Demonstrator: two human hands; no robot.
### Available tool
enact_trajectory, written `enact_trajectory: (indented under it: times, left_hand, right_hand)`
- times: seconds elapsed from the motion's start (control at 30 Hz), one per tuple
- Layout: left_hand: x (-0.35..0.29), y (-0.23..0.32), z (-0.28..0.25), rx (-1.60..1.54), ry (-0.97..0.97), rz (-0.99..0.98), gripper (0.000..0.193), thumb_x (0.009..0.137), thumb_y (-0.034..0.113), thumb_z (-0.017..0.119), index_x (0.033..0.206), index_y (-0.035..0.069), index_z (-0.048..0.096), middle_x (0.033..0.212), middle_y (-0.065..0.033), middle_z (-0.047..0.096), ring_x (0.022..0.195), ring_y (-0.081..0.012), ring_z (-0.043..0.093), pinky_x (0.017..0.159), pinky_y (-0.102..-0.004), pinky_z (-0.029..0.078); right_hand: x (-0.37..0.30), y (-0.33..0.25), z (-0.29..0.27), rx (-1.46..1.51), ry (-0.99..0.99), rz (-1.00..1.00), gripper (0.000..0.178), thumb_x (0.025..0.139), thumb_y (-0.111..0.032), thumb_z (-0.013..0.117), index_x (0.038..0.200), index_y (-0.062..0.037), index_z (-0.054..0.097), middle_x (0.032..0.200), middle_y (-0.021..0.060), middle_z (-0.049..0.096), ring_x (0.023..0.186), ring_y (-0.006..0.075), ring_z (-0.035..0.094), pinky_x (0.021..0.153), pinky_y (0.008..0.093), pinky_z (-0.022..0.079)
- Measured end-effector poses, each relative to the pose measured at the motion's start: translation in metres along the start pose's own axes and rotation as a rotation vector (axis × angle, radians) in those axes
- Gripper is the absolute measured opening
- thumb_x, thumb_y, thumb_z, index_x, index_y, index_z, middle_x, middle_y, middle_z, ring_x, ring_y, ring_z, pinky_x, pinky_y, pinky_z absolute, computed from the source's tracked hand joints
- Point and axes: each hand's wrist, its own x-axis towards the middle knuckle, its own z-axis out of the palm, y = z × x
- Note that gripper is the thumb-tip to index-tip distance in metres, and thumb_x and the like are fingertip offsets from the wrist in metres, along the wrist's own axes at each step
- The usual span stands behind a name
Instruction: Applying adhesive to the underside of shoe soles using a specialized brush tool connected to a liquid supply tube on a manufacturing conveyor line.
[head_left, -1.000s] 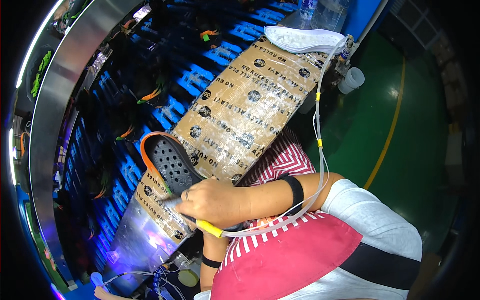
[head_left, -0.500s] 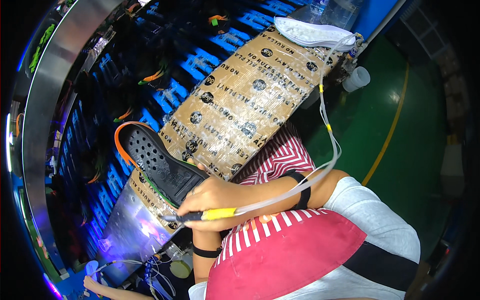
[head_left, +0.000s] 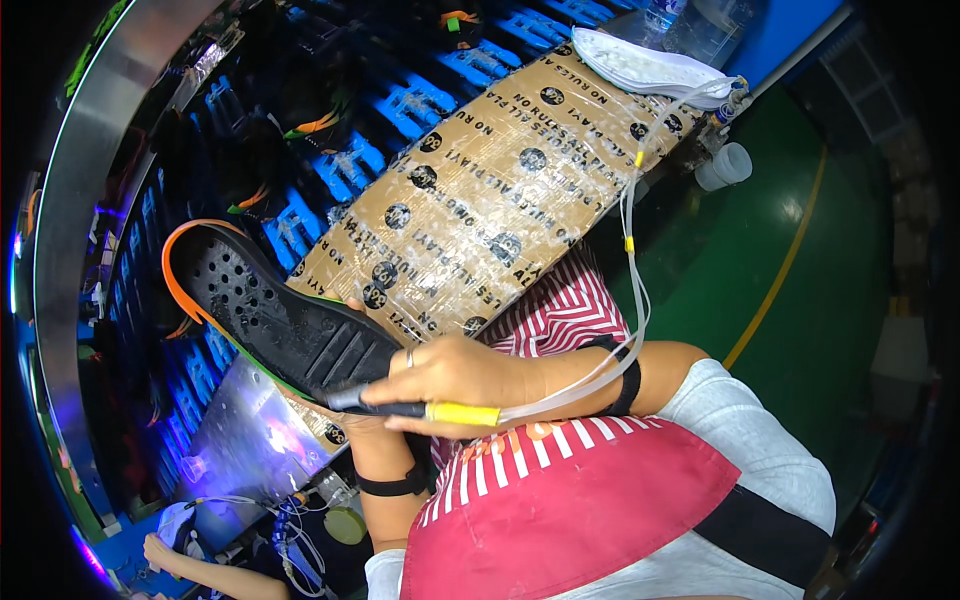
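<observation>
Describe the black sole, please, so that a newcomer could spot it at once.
Find the cardboard-covered board slanting across the middle. At its lower left, beside the right hand, is a long sole. Unlike the white sole at the board's upper right, this one is black, with round holes and an orange rim at its left end.

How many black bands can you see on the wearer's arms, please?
2: one black band around the left forearm, another black band around the right forearm. Any under the sleeves would be hidden.
</observation>
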Motion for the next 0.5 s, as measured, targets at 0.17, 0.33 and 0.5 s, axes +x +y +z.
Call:
enact_trajectory:
  times: [0.17, 0.33, 0.5]
  left_hand:
    - [0.001, 0.008, 0.018, 0.115, 0.052, 0.131, 0.082, 0.074, 0.061, 0.055, 0.133, 0.009, 0.033, 0.131, -0.0192, 0.04, 0.119, -0.0394, 0.038, 0.096, -0.0492, 0.039]
    - [0.005, 0.023, 0.01, 0.308, 0.088, 0.22, 0.082, 0.074, 0.06, 0.055, 0.131, 0.005, 0.035, 0.122, -0.0201, 0.048, 0.11, -0.0389, 0.047, 0.093, -0.0478, 0.041]
    - [-0.001, 0.03, 0.02, 0.322, 0.189, 0.237, 0.085, 0.073, 0.064, 0.051, 0.136, 0.011, 0.029, 0.128, -0.017, 0.042, 0.107, -0.0439, 0.048, 0.089, -0.0579, 0.041]
  right_hand:
    - [-0.001, -0.007, -0.012, 0.166, -0.17, -0.048, 0.029, 0.073, -0.016, 0.069, 0.1, -0.0067, 0.063, 0.071, 0.0097, 0.057, 0.06, 0.0253, 0.057, 0.052, 0.0327, 0.045]
    - [-0.009, 0.009, -0.007, 0.036, -0.081, -0.054, 0.031, 0.074, -0.012, 0.069, 0.103, -0.0071, 0.062, 0.075, 0.0087, 0.059, 0.06, 0.0235, 0.056, 0.053, 0.0306, 0.046]
    - [-0.008, 0.001, -0.019, 0.131, -0.249, -0.041, 0.029, 0.075, -0.017, 0.067, 0.102, -0.0096, 0.063, 0.072, 0.0096, 0.059, 0.062, 0.0256, 0.057, 0.054, 0.0326, 0.046]
